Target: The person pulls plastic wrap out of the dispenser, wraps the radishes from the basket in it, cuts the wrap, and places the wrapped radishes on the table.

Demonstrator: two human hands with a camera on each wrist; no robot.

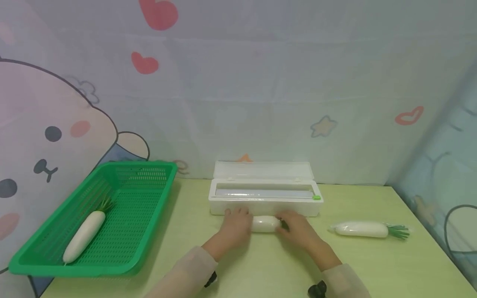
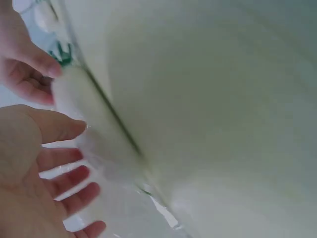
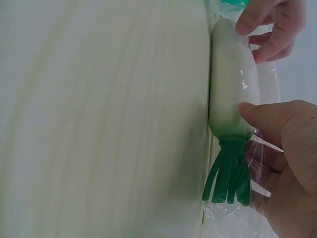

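Note:
A white radish (image 1: 265,224) with green leaves lies sideways on the table, just before the white cling film box (image 1: 262,207). Clear film (image 3: 257,163) surrounds its leafy end in the right wrist view. My left hand (image 1: 237,227) holds the tapered left end, thumb on one side and the fingers spread along the other. At the leafy end, my right hand (image 1: 297,228) grips the radish between thumb and fingers. The left wrist view shows wrinkled film (image 2: 124,203) beyond the radish's end. The right fingertips are partly hidden behind the radish and film.
To the left, a green basket (image 1: 149,240) holds another white radish (image 1: 85,236). A film-wrapped radish (image 1: 361,229) lies on the right of the table. The film box has its lid (image 1: 262,169) raised, against the patterned backdrop (image 1: 261,103).

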